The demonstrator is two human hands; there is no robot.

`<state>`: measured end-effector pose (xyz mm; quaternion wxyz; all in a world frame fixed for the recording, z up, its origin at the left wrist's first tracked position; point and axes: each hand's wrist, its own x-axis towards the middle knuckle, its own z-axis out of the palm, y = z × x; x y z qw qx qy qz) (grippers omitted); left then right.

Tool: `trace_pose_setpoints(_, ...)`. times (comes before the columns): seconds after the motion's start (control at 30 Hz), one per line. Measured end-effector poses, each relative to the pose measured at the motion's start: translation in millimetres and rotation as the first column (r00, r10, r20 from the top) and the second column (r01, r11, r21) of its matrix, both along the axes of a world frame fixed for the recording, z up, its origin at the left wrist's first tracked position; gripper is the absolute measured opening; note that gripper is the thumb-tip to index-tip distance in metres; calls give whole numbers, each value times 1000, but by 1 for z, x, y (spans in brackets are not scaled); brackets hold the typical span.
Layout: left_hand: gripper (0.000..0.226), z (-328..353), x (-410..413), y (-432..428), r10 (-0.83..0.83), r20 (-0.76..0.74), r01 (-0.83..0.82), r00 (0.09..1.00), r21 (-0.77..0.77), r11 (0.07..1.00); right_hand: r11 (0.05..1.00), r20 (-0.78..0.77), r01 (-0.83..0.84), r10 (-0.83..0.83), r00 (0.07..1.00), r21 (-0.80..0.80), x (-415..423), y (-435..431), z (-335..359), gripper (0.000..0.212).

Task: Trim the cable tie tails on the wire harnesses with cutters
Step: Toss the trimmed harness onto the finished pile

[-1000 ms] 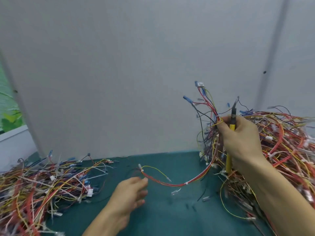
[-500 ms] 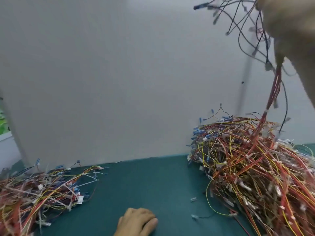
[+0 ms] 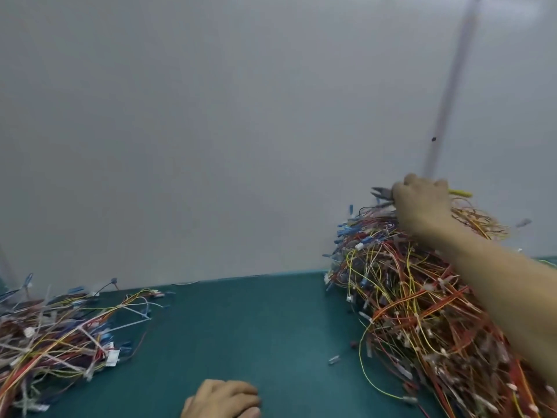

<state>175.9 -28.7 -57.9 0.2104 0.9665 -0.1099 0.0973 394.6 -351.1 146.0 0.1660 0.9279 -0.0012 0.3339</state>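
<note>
Nearest: your left hand point(image 3: 221, 398) is resting loosely curled, empty, on the green mat point(image 3: 241, 327) | beyond: your right hand point(image 3: 422, 203) is gripping the cutters point(image 3: 461, 193) atop the harness pile point(image 3: 416, 303) | advice: be lifting one harness clear before snipping tails flush.

Matt green mat point(image 3: 241, 327); dark metal cutters point(image 3: 382, 194), yellow handle.

a bare strip of green bench point(image 3: 241, 321) runs from the near edge to the grey back wall point(image 3: 211, 131), hemmed by the tall right harness pile point(image 3: 422, 297) and the low left harness pile point(image 3: 54, 327).
</note>
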Motion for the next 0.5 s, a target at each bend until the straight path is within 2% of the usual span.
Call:
trace_pose_setpoints(0.07,29,-2,0,4,-36,37,37,999,-35,999,999,8,20,-19,1000,-29,1,-11,-25,25)
trace_pose_setpoints(0.17,26,-1,-6,10,-67,-100,55,993,-122,991,999,-61,36,-38,997,-28,3,-9,-19,22)
trace_pose_setpoints(0.27,29,4,-11,11,-130,-129,107,983,-172,979,998,-145,61,-60,988,-1,-4,0,-6,18)
trace_pose_setpoints(0.33,32,6,-17,10,-177,-152,148,972,-184,972,999,-85,40,-42,996,-21,-16,7,0,14)
trace_pose_setpoints(0.4,37,6,-21,10,-225,-175,189,959,-198,962,999,54,-7,9,999,-32,-33,17,6,13)
trace_pose_setpoints(0.5,45,9,-28,6,-255,-248,216,935,-174,961,976,214,-215,203,956,33,-72,46,7,21)
